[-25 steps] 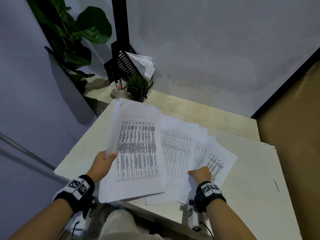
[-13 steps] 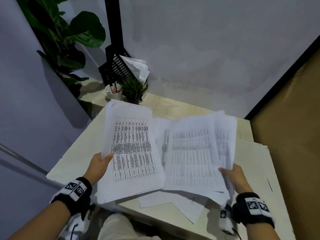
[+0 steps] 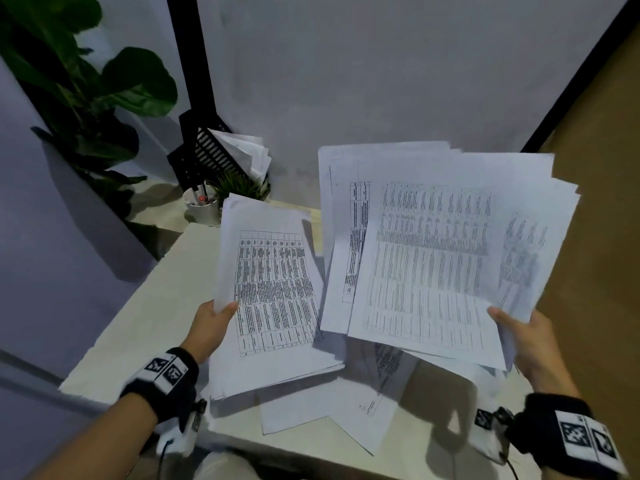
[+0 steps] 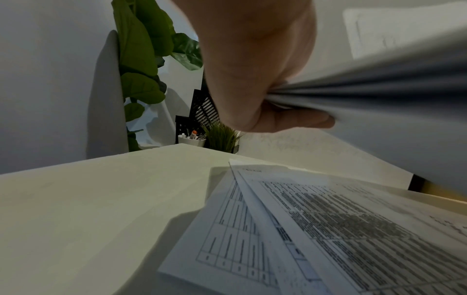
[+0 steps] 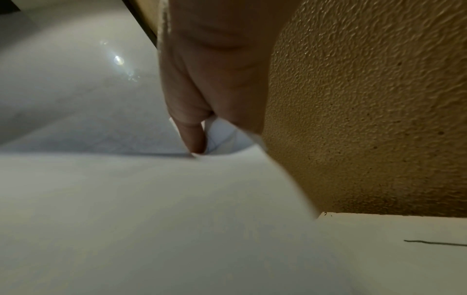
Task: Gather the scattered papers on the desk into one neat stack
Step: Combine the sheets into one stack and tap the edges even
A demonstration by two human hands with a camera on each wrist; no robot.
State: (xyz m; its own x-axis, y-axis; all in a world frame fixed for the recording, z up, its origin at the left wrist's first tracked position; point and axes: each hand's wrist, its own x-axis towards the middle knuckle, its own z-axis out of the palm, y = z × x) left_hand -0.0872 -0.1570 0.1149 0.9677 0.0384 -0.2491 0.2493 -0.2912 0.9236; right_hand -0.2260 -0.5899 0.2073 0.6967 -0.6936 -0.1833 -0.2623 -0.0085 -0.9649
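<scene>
My left hand (image 3: 216, 318) grips a thick stack of printed sheets (image 3: 273, 296) by its left edge, held above the white desk (image 3: 138, 327); in the left wrist view the thumb and fingers (image 4: 290, 119) clamp the stack's edge (image 4: 353, 89). My right hand (image 3: 516, 327) pinches a fanned, uneven bundle of papers (image 3: 433, 258) at its lower right corner, lifted off the desk and tilted toward me. The right wrist view shows fingers (image 5: 194, 135) under that bundle (image 5: 151, 199). A few loose sheets (image 3: 367, 407) still lie flat on the desk beneath both bundles, seen also as sheets (image 4: 328, 229).
At the desk's far left corner stand a white pen cup (image 3: 202, 207), a small potted grass plant (image 3: 239, 187) and a black file rack with papers (image 3: 211, 157). A large leafy plant (image 3: 86, 91) rises left. A tan wall (image 3: 595, 237) borders the right side.
My right hand gathered the scattered sheets at the right, lifted them off the desk and raised them higher and rightward. The left hand kept its stack, lifting slightly.
</scene>
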